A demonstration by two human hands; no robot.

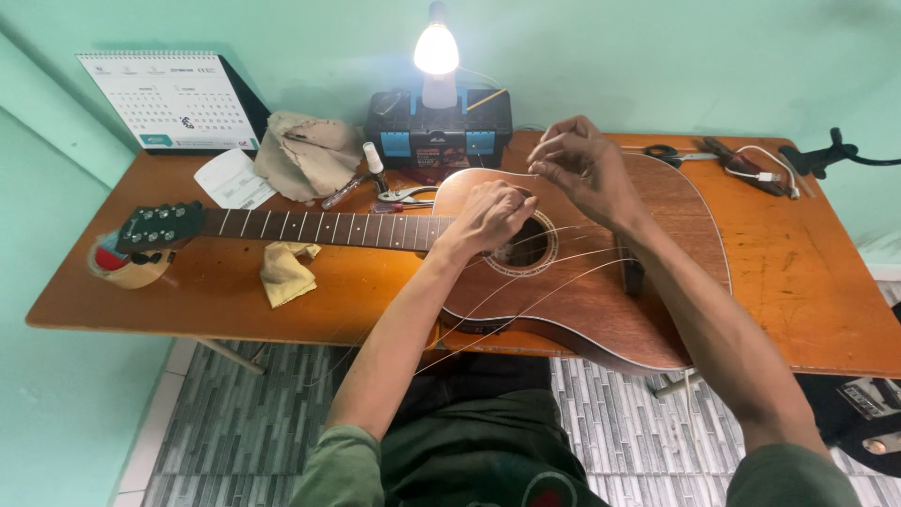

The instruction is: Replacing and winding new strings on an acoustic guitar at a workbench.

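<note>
Head view: our left hand [488,218] presses fingers closed at the acoustic guitar [563,263] soundhole, right hand [584,169] pinching a loose string [526,305]; it could slip and whip free

Guitar [601,282] lies flat on the table [807,282], neck to the left, headstock [160,225] over a tape roll [127,268] near the left edge. Folded cloth [284,272] just in front of the neck. Behind the neck: paper [230,178], rag [305,155], pliers [405,195]. Calendar [169,101] at back left. Toolbox [438,131] behind the body, lamp [436,56] on it. Scissors [671,153] and cable [765,172] back right.
</note>
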